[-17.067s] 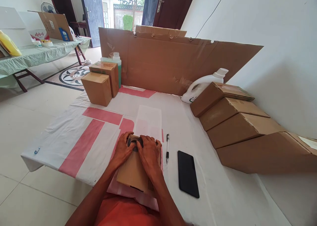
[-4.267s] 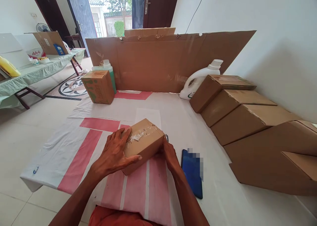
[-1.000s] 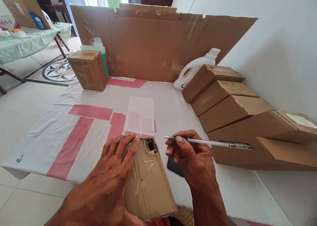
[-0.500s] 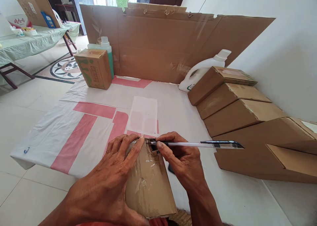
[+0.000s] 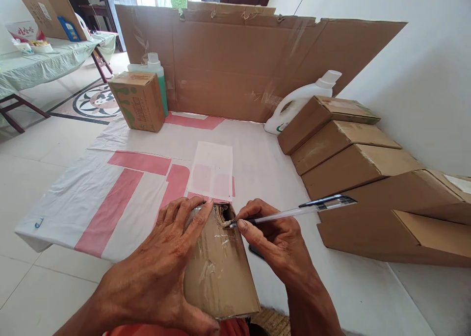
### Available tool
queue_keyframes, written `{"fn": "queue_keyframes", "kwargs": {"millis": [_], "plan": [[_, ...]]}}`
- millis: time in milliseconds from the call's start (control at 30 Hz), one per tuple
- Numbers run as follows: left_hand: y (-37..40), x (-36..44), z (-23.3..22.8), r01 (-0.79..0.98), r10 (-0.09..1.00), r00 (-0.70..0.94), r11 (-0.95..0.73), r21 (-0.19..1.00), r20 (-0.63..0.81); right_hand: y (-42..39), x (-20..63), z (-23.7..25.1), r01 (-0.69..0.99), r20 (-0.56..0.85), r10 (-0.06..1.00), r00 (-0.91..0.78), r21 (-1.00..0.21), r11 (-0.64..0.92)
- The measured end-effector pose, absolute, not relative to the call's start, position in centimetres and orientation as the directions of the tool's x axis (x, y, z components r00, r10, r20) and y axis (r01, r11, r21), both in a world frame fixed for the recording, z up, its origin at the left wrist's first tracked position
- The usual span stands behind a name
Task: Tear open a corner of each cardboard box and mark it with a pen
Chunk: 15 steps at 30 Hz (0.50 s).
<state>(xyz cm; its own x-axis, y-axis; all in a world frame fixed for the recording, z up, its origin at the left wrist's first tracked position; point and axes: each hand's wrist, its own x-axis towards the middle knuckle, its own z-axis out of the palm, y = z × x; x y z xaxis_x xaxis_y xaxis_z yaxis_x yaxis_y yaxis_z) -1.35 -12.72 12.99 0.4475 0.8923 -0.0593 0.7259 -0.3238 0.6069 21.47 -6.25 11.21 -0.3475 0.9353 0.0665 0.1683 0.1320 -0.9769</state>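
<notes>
A small brown cardboard box [image 5: 224,277] with clear tape on it is at the near edge of the table. My left hand [image 5: 156,270] grips it from the left, fingers over the far edge and thumb at the near end. Near the box's far right corner is a torn, dark-edged hole [image 5: 225,212]. Between the thumb and fingers of my right hand [image 5: 281,245] is a clear pen [image 5: 294,212] with a black clip end pointing right. Its tip touches the near rim of the hole. A dark object [image 5: 256,252] lies partly hidden beneath my right hand.
Several cardboard boxes [image 5: 353,164] line the right side, beside a white jug [image 5: 294,103]. A tall cardboard panel [image 5: 221,66] stands at the back. At the back left, a printed box [image 5: 138,103] stands before a green bottle [image 5: 162,88]. A paper sheet [image 5: 211,169] lies mid-table.
The pen's tip has moved from inside the hole to its near rim, and its back end has tilted up. The hole's opening shows more. My left hand keeps its grip on the box.
</notes>
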Motion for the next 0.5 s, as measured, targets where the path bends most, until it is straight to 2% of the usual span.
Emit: {"fn": "queue_keyframes", "kwargs": {"millis": [100,200,267,333,400,500], "plan": [[-12.5,-1.3,13.3,0.726,0.893,0.446,-0.325,0.606,-0.056,-6.1,22.5,11.4,0.182,0.058,0.94,-0.336,-0.975,0.125],[-12.4,-1.3,13.4,0.723,0.894,0.446,-0.333,0.605,-0.041,-5.2,23.8,10.9,0.162,0.057,0.974,-0.218,-0.982,0.094],[-12.4,-1.4,13.4,0.722,0.894,0.447,-0.337,0.604,-0.035,-4.2,24.4,9.7,0.187,-0.02,0.985,-0.171,-0.982,0.013],[-12.5,-1.5,13.3,0.725,0.894,0.446,-0.332,0.604,-0.044,-3.4,24.4,7.6,0.39,-0.169,0.971,-0.169,-0.916,-0.091],[-12.6,-1.5,13.1,0.734,0.895,0.44,-0.316,0.601,-0.066,-2.8,23.8,5.1,0.64,-0.292,0.945,-0.148,-0.757,-0.134],[-12.7,-1.6,13.0,0.746,0.898,0.432,-0.304,0.592,-0.082,-2.9,22.6,2.0,0.8,-0.348,0.931,-0.111,-0.587,-0.124]]}}
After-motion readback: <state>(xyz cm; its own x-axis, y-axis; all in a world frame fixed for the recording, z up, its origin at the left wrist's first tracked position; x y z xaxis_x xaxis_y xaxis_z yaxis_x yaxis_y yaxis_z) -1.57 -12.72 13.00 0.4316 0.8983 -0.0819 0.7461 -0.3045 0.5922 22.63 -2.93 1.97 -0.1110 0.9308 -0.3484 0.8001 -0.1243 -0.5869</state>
